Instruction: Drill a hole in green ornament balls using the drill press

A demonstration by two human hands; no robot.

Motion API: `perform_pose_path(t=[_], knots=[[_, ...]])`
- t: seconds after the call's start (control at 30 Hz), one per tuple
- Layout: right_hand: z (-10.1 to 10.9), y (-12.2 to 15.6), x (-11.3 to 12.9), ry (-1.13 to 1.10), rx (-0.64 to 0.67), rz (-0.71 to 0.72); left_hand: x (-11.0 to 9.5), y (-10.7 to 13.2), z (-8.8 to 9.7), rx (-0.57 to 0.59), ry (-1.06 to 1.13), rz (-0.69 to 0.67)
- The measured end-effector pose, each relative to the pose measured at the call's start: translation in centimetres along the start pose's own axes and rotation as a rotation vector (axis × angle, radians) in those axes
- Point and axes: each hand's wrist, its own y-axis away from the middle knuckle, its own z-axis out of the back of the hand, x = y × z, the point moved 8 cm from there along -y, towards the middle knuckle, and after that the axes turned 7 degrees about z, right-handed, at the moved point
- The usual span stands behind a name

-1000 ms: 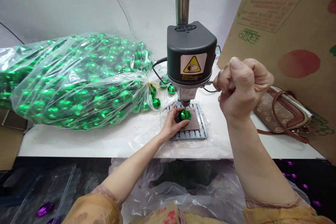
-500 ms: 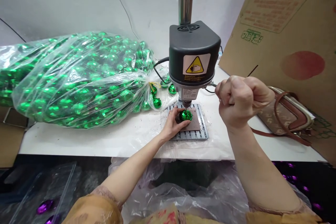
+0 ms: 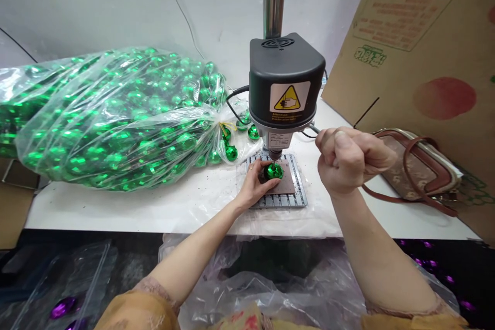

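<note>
A small bench drill press (image 3: 285, 85) stands on the white table (image 3: 116, 206). My left hand (image 3: 255, 185) pinches a shiny green ball (image 3: 274, 170) on the brown pad of the ribbed metal base plate (image 3: 299, 193), right under the drill bit. My right hand (image 3: 350, 160) is a closed fist round the press's thin lever, whose dark end (image 3: 365, 112) sticks out beyond my knuckles, to the right of the drill head.
A large clear plastic bag (image 3: 112, 118) full of green balls lies on the table's left, a few loose ones (image 3: 231, 152) at its mouth. A brown handbag (image 3: 417, 165) and a cardboard box (image 3: 425, 46) stand at right. Plastic bags with purple balls (image 3: 62, 307) lie below.
My right fist has come down and slightly forward with the lever. The left hand stays on the green ball under the bit.
</note>
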Motion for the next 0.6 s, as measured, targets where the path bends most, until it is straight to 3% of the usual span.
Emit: perform_pose_path(t=[0.6], knots=[[0.6,2.0,0.4,-0.010,0.056,0.128,0.2,0.0,0.1,-0.024,0.006,0.002]])
